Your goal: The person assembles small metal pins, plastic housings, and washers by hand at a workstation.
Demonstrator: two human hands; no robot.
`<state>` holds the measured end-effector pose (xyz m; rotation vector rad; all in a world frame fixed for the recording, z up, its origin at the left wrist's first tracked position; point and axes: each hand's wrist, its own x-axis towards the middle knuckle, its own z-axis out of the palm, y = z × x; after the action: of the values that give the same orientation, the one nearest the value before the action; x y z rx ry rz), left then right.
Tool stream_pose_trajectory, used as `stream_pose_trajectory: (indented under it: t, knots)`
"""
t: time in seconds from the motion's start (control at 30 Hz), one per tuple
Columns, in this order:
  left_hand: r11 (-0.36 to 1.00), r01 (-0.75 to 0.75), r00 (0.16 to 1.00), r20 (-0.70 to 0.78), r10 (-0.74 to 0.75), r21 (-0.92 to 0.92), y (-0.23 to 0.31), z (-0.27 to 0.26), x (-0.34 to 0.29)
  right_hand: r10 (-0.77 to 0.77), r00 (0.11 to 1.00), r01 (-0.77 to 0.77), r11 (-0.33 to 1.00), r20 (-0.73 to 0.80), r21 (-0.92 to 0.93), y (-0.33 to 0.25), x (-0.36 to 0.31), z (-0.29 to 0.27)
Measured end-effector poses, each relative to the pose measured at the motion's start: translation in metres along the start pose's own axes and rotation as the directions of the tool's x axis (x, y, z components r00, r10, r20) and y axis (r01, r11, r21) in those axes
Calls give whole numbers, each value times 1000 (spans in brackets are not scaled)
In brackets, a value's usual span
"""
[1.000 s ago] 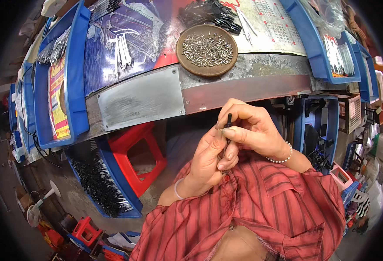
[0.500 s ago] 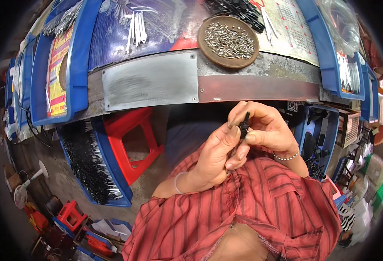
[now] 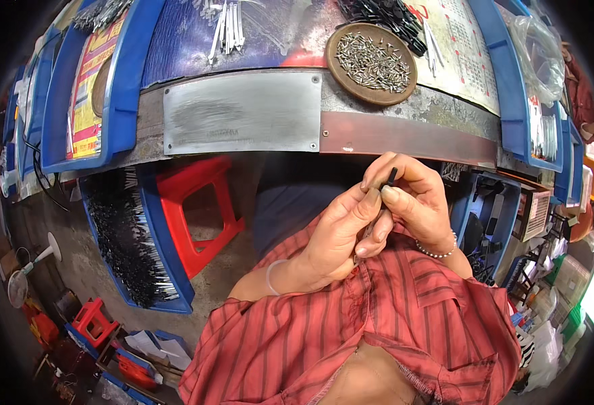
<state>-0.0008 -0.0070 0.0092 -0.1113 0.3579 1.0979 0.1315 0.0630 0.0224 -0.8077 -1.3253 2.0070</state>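
Close together in front of my chest, my left hand (image 3: 337,236) and my right hand (image 3: 418,202) both grip one small black part (image 3: 392,177). Its narrow black tip sticks up between the fingertips; fingers and thumbs cover most of the rest. My left thumb presses against it from the left, and my right thumb and forefinger pinch it from the other side. Beyond the hands, a round brown dish (image 3: 333,66) full of small silvery metal pieces (image 3: 378,64) rests at the bench's near edge.
A pile of black parts (image 3: 388,20) and slim white sticks (image 3: 228,30) lie on the bench (image 3: 243,111). Blue bins (image 3: 123,128) flank it. Down to the left are a red stool (image 3: 206,250) and a blue crate (image 3: 182,297) packed with black-and-white pieces.
Fingers have closed further over the black part, so less of it shows. Both hands stay together at nearly the same place; the whole view has shifted slightly.
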Motion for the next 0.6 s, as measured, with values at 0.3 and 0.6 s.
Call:
stream_pose_trajectory:
  t: [0.3,0.6]
  knots:
    - [993,18,993,122,-4,-116,9,-12,0,-401,913,165,202,72,-965,-47,76,-34]
    - [972,31,990,139,2,-232,19,-16,1,-331,912,192,-183,244,-964,-40,116,-47]
